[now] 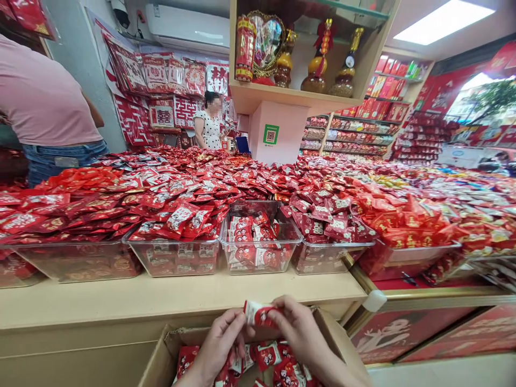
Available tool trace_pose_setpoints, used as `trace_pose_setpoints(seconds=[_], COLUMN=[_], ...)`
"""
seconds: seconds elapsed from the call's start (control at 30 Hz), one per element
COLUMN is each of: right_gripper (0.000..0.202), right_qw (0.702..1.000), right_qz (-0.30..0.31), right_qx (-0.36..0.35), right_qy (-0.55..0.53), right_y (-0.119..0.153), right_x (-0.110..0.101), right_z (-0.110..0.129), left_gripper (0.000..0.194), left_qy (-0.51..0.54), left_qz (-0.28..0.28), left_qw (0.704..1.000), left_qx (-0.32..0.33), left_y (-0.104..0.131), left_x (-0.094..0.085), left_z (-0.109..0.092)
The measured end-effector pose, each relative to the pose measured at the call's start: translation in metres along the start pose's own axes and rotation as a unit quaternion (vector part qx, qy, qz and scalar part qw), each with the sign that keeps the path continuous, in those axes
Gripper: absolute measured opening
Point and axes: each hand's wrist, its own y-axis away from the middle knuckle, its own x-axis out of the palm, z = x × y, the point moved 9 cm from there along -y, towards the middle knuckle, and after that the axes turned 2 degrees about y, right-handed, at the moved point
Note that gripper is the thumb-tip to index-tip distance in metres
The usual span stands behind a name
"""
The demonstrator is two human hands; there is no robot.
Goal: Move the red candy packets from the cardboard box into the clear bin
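Note:
Between my two hands is a small red-and-white wrapped packet, perhaps a sweet. My left hand pinches its left end with thumb and finger, while my right hand grips the right end. Both are raised over an open cardboard box at the bottom of the view. Similar red packets lie loose in that box, partly hidden by my hands. Straight ahead on the counter stands a clear plastic bin, part-filled with rows of matching packets, its level lower than the neighbouring bins.
Heaped clear bins line the beige counter. Maroon packets are piled to the right. A cabinet with bottles overhangs the display. One person in a pink top bends at the left; another person stands behind the heaps.

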Motion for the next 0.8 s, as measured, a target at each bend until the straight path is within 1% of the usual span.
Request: trace_pose_setpoints(seconds=[0.07,0.1,0.13,0.17,0.2,0.23,0.27,0.3,0.37,0.43,0.5,0.6,0.7,0.8], right_gripper=[0.017,0.017,0.017,0.017,0.018,0.017,0.017,0.015,0.014,0.017,0.022,0.024,0.025,0.024], right_qw=[0.986,0.974,0.96,0.944,0.925,0.9,0.876,0.864,0.853,0.85,0.842,0.826,0.812,0.808], right_qz=[-0.07,-0.094,-0.124,-0.142,-0.142,-0.12,-0.087,-0.064,-0.026,-0.002,0.018,0.027,0.018,0.007], right_qx=[-0.111,-0.146,-0.164,-0.162,-0.138,-0.095,-0.041,-0.009,0.036,0.056,0.07,0.086,0.097,0.088], right_qy=[0.105,0.145,0.19,0.25,0.325,0.408,0.473,0.499,0.519,0.523,0.535,0.556,0.575,0.582], right_y=[-0.014,-0.026,-0.041,-0.06,-0.083,-0.108,-0.131,-0.151,-0.181,-0.2,-0.21,-0.216,-0.217,-0.218], right_x=[-0.031,-0.044,-0.056,-0.064,-0.068,-0.067,-0.065,-0.062,-0.052,-0.04,-0.031,-0.03,-0.035,-0.036], right_z=[0.058,0.085,0.108,0.125,0.135,0.136,0.13,0.123,0.105,0.085,0.066,0.046,0.039,0.04], left_gripper=[0.03,0.03,0.03,0.029,0.029,0.029,0.03,0.031,0.032,0.031,0.027,0.021,0.019,0.019], left_qy=[0.025,0.026,0.021,0.013,0.003,-0.007,-0.016,-0.024,-0.035,-0.034,-0.046,-0.074,-0.08,-0.089], left_qz=[0.001,0.004,0.007,0.009,0.011,0.01,0.006,-0.001,-0.018,-0.025,-0.028,-0.021,0.005,0.008], left_qw=[1.0,1.0,1.0,1.0,1.0,1.0,1.0,1.0,0.999,0.999,0.999,0.997,0.997,0.996], left_qx=[0.008,0.011,0.013,0.014,0.013,0.011,0.009,0.006,0.002,0.006,0.008,0.008,-0.008,-0.02], left_y=[-0.001,-0.002,-0.003,-0.004,-0.004,-0.004,-0.004,-0.004,-0.002,0.0,0.001,0.003,0.003,0.002], left_x=[-0.003,-0.004,-0.004,-0.004,-0.004,-0.004,-0.004,-0.005,-0.007,-0.007,-0.007,-0.004,0.003,0.005], left_z=[-0.001,-0.002,-0.001,-0.001,0.001,0.003,0.005,0.007,0.011,0.011,0.01,0.009,0.011,0.013])
